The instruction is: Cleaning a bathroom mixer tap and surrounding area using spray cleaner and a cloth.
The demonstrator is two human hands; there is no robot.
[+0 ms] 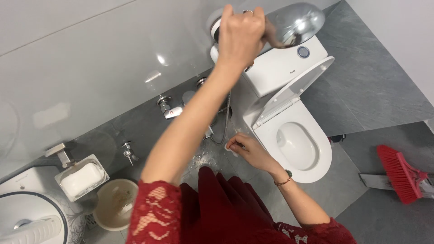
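My left hand (239,36) is raised high against the glossy white wall and is shut on the handle of a round chrome shower head (296,22). A white wall holder (214,28) sits just left of that hand. The metal shower hose (226,122) hangs down from there toward the floor. Lower down, my right hand (248,151), with a bracelet on its wrist, pinches a small white piece (233,152) between its fingertips, close to the hose and beside the toilet. What the piece is cannot be made out. Red lace sleeves cover both upper arms.
A white toilet (298,144) with raised lid and its tank (285,63) stands to the right. Chrome wall taps (169,108) are left of the hose. A soap dish with white soap (81,178), a beige basin (115,203) and a red broom (400,174) are on the grey floor area.
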